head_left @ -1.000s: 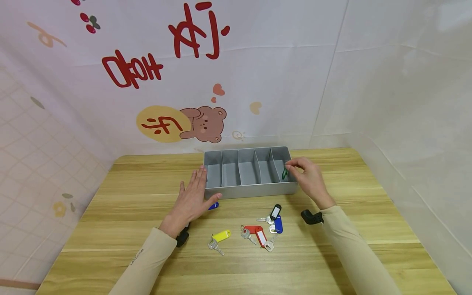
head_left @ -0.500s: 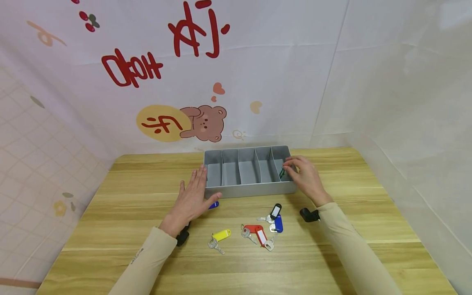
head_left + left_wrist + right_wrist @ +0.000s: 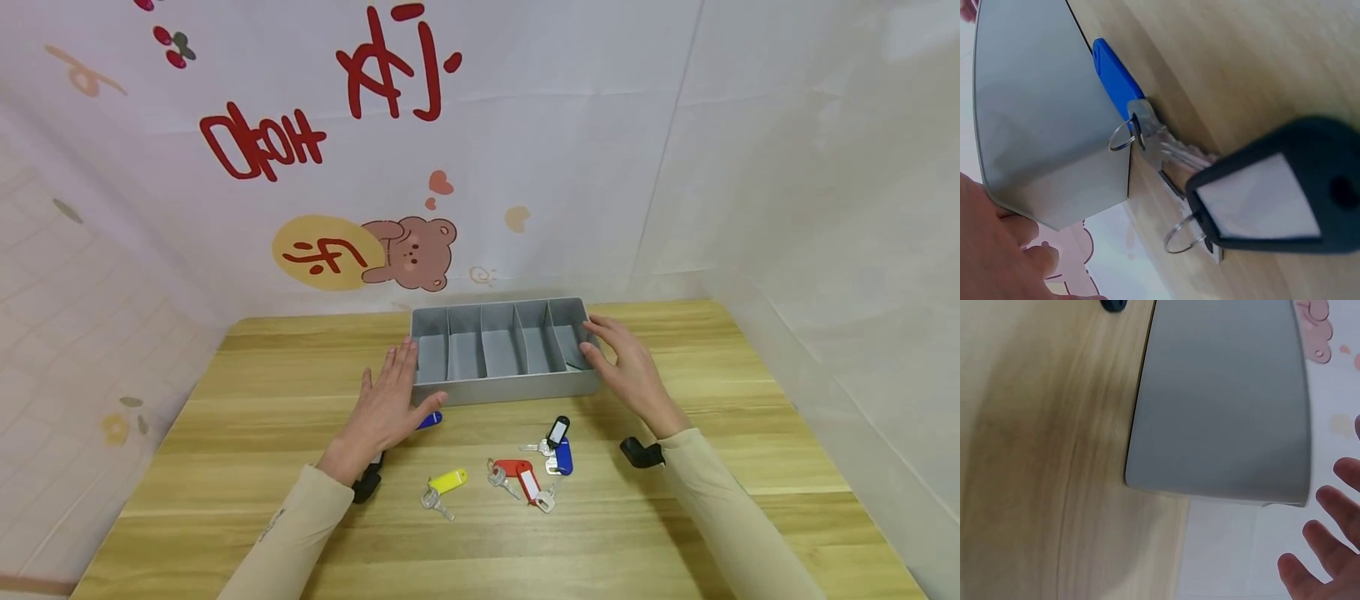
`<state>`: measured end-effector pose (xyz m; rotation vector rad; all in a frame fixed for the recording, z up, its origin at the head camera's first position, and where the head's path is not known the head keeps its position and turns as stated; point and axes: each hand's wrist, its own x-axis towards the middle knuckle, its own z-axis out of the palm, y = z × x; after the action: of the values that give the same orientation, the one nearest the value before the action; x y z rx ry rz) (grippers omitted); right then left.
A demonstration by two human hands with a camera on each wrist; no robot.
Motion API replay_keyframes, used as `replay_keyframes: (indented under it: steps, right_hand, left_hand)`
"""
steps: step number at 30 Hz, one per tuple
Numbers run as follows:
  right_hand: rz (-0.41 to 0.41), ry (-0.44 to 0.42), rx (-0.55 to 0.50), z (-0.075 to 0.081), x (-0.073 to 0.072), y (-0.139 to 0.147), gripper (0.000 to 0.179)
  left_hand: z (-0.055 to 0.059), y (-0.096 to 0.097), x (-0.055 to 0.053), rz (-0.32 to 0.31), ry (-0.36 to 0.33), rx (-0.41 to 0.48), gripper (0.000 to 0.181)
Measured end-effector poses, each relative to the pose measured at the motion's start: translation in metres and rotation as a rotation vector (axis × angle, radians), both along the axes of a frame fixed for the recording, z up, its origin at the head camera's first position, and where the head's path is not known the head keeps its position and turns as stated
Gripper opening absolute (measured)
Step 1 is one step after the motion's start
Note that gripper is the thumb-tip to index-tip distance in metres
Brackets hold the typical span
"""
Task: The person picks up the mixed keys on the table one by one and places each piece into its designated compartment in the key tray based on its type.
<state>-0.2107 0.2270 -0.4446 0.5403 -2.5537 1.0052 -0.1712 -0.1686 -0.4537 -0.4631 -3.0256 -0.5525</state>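
Observation:
A grey box [image 3: 506,390] with several compartments stands at the back of the table. My left hand [image 3: 378,408] rests against its left end, fingers straight. Over the right end my right hand [image 3: 628,367] is spread and holds nothing; the right wrist view shows its fingers [image 3: 1329,547] apart. A sliver of something green [image 3: 573,367] lies low in the rightmost compartment, mostly hidden by the front wall. Beside my left thumb is a blue key tag [image 3: 430,420]; the left wrist view shows its key and a black key tag [image 3: 1260,200] close by.
In front of the box lie a yellow key tag [image 3: 448,481], two red key tags [image 3: 529,483], a black key tag [image 3: 558,431] and another blue key tag [image 3: 564,457], with keys. A printed cloth wall [image 3: 570,167] rises behind the table.
My right hand has let go of the green object inside the rightmost compartment, and its fingers have spread. My left hand has stayed on the box's left end.

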Motion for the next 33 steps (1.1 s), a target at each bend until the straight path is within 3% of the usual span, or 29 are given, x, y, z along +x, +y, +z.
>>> replay_keyframes:
  steps: [8, 21, 33]
  right_hand:
    - [0.032, 0.003, 0.004, 0.009, 0.026, 0.003, 0.046]
    - [0.086, -0.029, 0.024, 0.016, 0.059, 0.002, 0.050]
    - [0.124, -0.046, 0.040, 0.008, 0.084, -0.005, 0.048]
  left_hand:
    - [0.005, -0.003, -0.006, 0.010, 0.018, 0.078, 0.095]
    - [0.007, -0.001, -0.020, 0.051, -0.078, 0.071, 0.101]
    - [0.004, 0.000, -0.022, 0.042, -0.045, 0.044, 0.098]
